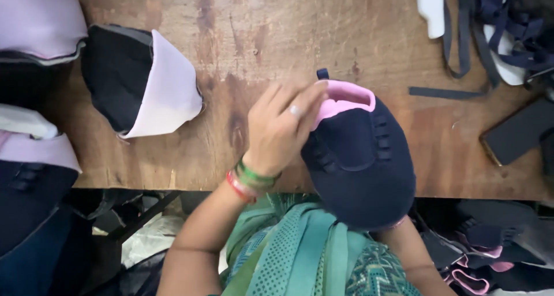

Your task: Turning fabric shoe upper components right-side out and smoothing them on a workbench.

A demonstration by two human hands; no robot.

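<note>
Two hands work one navy shoe upper (360, 169). Left hand (283, 128) fingers (306, 102) lie together, pressed on its pink collar lining (346, 97) at the near side; the right hand is hidden under the upper, its grip impossible to tell. Beyond the fingertips lies bare wooden table (254, 36); farther left sits a black-and-white upper (144, 82), far right dark straps (461, 42). Likely risk: the lining could slip or wrinkle if finger pressure shifts unevenly.

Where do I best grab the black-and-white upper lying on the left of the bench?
Probably by the white lining edge of the upper, coming from the right. That edge points toward the bare bench, while more uppers crowd its left side. The left hand is nearest; the right hand is hidden under the navy upper.
</note>
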